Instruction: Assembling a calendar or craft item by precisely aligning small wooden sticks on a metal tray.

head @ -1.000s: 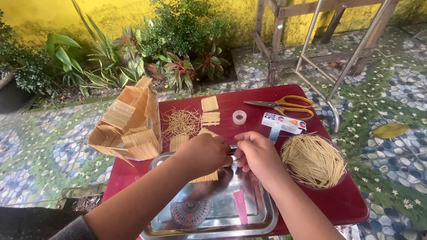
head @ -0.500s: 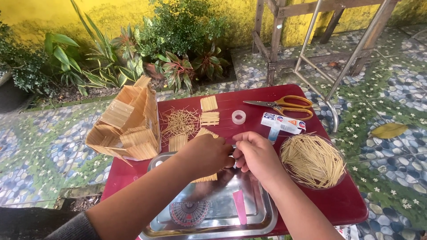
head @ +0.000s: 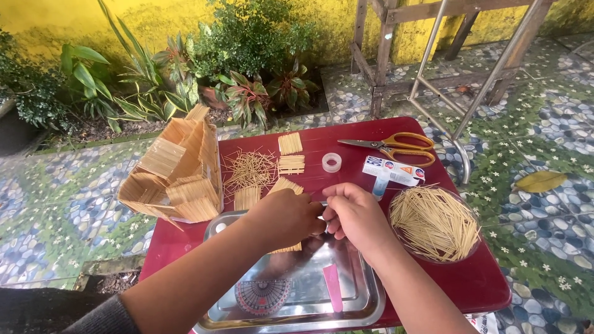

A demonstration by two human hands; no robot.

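**Both hands meet over the steel tray, pinching a small flat toothpick panel**

Landmark: steel tray [head: 362,303], sitting at the near edge of the red counter [head: 476,287].

Left hand [head: 286,218] and right hand [head: 354,216] come together above the tray's far rim, knuckles almost touching. A toothpick panel [head: 288,248] peeks out below the left hand: pale straw colour, flat, sticks glued side by side. Left grip clenched on the toothpick panel. Right grip is pinched near the same spot; what it grasps is hidden, cannot tell.

Inside the tray: a round protractor [head: 263,295] near the front rim and a pink stick [head: 333,287] just right of it.

Beyond the tray's far rim: more small panels [head: 291,164], a loose heap of toothpicks [head: 249,168], a tape roll [head: 332,162]. Far left of the tray stands a toothpick house model [head: 179,176], touching the counter's left edge. Right of the tray, a clear bowl of toothpicks [head: 434,222], just beside the right wrist. Behind that, a glue tube card [head: 393,171] and orange-handled scissors [head: 393,147].

Room: tray fills the near edge; bare red strips show right of the tray and along the far rim. Both forearms cross the tray's front half. Left side is tight against the house model.
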